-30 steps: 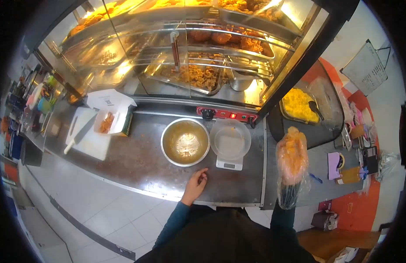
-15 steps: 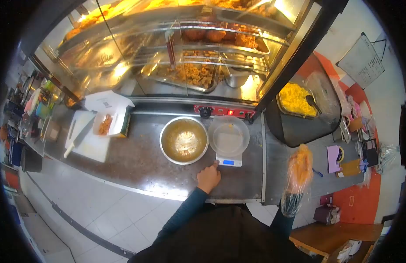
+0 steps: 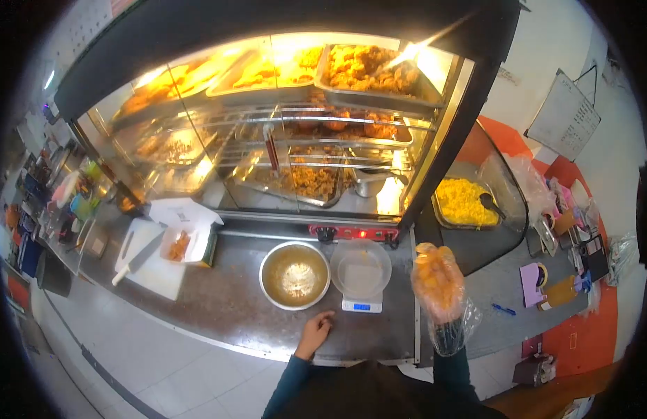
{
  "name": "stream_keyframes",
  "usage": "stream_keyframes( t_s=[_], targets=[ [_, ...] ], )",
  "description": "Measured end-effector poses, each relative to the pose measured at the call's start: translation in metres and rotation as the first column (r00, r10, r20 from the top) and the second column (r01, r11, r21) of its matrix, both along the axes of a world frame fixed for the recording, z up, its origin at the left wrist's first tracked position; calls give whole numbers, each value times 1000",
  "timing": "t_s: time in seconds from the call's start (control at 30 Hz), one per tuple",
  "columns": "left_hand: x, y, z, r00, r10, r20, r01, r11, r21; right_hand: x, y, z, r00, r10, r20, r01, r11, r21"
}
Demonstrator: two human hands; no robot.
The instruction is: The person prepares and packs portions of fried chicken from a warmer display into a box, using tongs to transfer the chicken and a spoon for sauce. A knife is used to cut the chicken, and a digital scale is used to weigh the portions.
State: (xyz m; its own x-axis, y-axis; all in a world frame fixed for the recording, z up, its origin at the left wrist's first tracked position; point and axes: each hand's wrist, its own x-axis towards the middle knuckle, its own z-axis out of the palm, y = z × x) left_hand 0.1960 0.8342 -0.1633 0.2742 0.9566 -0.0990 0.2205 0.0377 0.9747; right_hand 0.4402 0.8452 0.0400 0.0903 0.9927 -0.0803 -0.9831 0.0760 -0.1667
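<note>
My bare left hand [image 3: 314, 334] is just above the front of the counter, its fingers loosely bent and holding nothing. Closest to it are a small digital scale [image 3: 362, 306] with a lit blue display and a steel bowl [image 3: 294, 275] with a yellowish coating inside. On the scale sits a clear round plastic container [image 3: 361, 269]. My right hand [image 3: 438, 283] is raised over the counter's right part, in a loose clear plastic glove smeared orange. Its fingers point away from me, loosely open, with no separate object showing in them.
A lit glass warmer with trays of fried food [image 3: 379, 73] stands behind the counter. To the left are a white board [image 3: 163, 276], a knife [image 3: 138, 257] and an open food box [image 3: 197, 244]. A tray of yellow food [image 3: 463, 201], a pen [image 3: 503, 309] and tape [image 3: 541, 275] are right.
My left hand has drawn back from the scale's front edge toward me, its pointing finger now bent. My gloved right hand has moved left, nearer the scale. The view has tilted up.
</note>
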Motion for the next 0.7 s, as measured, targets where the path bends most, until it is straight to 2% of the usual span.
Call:
stream_keyframes(
  t_s=[0.03,0.07,0.1,0.13,0.2,0.27,0.33,0.37,0.4,0.43,0.47,0.5,0.57,0.63,0.7],
  targets=[
    [-4,-3,6,996,13,93,-5,996,-87,-9,9,22,993,121,20,-121,992,24],
    [-8,-5,8,982,32,185,1,985,-175,-13,23,36,993,118,24,-119,992,41],
    [-13,-5,4,982,26,188,4,987,-159,-16,38,49,944,320,87,-329,933,144],
    [-17,-7,0,978,44,205,-1,979,-206,-19,52,65,850,498,172,-527,820,225],
    [-21,-7,0,973,58,225,-3,971,-239,-36,75,114,759,423,494,-574,794,202],
    [-24,-6,8,965,86,248,-13,959,-282,-52,121,139,638,206,742,-597,740,308],
    [-27,-4,3,960,87,267,-8,959,-285,-63,171,170,338,-175,925,-593,724,353],
    [-28,-5,-2,954,92,287,-12,963,-269,-59,205,177,163,-254,953,-641,707,298],
    [-29,-4,-6,947,97,308,-17,967,-253,-55,239,181,-15,-333,943,-677,698,235],
    [-29,-4,3,953,112,282,-30,960,-280,-51,258,188,-167,-568,806,-677,660,325],
    [-31,-4,-3,956,115,268,-39,960,-276,-44,275,194,-304,-746,592,-691,601,402],
    [-32,-5,-9,947,133,292,-47,958,-284,-45,282,206,-629,-705,326,-620,709,336],
    [-34,-5,-22,934,154,323,-55,954,-296,-42,288,211,-619,-719,316,-633,695,342],
    [-38,-9,-21,960,152,234,-72,945,-320,-45,296,215,-598,-731,330,-643,683,347],
    [-43,-14,-27,955,163,248,-77,943,-323,-46,303,216,-579,-737,348,-653,675,344]
  ],
)
